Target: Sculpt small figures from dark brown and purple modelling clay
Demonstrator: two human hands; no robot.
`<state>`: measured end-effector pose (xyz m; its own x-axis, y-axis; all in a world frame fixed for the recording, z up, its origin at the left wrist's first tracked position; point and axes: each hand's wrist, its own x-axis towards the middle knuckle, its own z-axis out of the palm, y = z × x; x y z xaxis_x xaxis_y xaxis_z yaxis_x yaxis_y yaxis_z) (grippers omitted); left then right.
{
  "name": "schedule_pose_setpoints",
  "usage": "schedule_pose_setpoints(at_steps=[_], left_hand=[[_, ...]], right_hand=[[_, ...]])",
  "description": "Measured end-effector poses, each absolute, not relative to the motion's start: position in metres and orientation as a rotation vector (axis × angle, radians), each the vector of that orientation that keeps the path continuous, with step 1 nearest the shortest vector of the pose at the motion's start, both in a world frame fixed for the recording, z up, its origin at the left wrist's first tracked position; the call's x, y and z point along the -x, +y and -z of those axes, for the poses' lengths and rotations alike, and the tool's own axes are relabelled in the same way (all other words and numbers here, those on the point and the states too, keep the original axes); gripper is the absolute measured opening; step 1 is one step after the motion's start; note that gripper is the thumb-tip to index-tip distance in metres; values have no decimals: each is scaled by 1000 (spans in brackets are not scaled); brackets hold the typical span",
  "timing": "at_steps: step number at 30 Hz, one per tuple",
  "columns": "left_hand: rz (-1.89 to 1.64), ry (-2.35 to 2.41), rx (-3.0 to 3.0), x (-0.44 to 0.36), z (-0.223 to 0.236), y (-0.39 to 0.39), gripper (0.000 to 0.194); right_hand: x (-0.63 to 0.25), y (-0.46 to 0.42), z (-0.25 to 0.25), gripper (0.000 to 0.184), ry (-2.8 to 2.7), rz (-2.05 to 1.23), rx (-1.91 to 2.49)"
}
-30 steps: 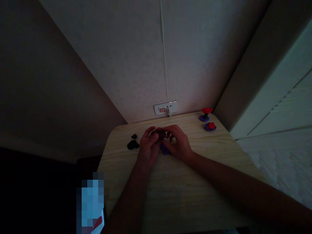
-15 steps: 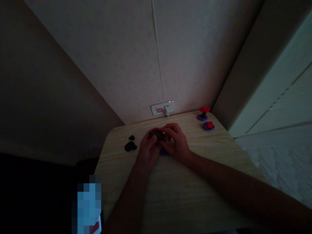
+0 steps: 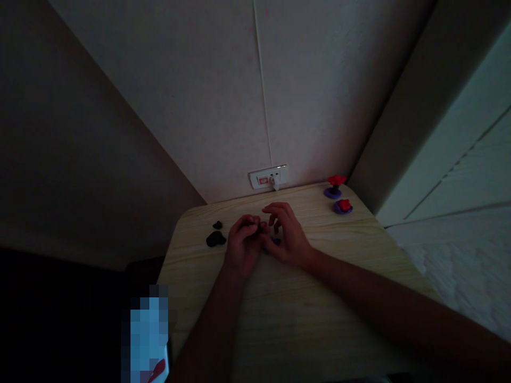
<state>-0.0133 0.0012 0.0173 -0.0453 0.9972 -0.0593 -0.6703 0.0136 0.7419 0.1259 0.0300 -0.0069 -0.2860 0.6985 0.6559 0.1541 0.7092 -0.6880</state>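
Observation:
Over the middle of the table, my left hand [image 3: 242,236] is closed around a small dark piece [image 3: 259,229] that looks like black modelling clay; its fingers mostly cover it. Just to the right, my right hand [image 3: 289,236] has its fingers curved and apart, with nothing visible between them. A purple piece [image 3: 275,241] shows partly behind the right thumb, on the table. Left of my hands lie a larger black clay lump [image 3: 216,239] and a smaller black bit [image 3: 217,225].
On the far right corner of the wooden table [image 3: 303,308] stand a red flower shape on a purple base [image 3: 336,186] and a purple dish with a red piece [image 3: 343,206]. A wall socket [image 3: 268,177] with a plug sits behind. A blurred bright screen [image 3: 147,340] is at lower left.
My right fingers have come off the dark piece and spread apart, lifting slightly. My left fingers have closed further over the piece, so less of it shows.

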Motion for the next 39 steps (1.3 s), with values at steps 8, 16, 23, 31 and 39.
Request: schedule_pose_setpoints(at_steps=[8, 16, 23, 31, 39], left_hand=[[-1509, 872, -541, 16, -16, 2, 12], [-1508, 856, -566, 12, -19, -1, 12], [-1544, 873, -538, 11, -21, -2, 54], [-1528, 913, -419, 14, -27, -2, 61], [-1503, 785, -412, 15, -24, -3, 58]], right_hand=[[-127, 29, 7, 49, -1831, -672, 633], [-128, 29, 6, 41, -1835, -658, 627], [-129, 29, 6, 40, -1825, -647, 629], [-130, 30, 5, 35, -1841, -654, 626], [-130, 30, 6, 32, -1858, -673, 628]])
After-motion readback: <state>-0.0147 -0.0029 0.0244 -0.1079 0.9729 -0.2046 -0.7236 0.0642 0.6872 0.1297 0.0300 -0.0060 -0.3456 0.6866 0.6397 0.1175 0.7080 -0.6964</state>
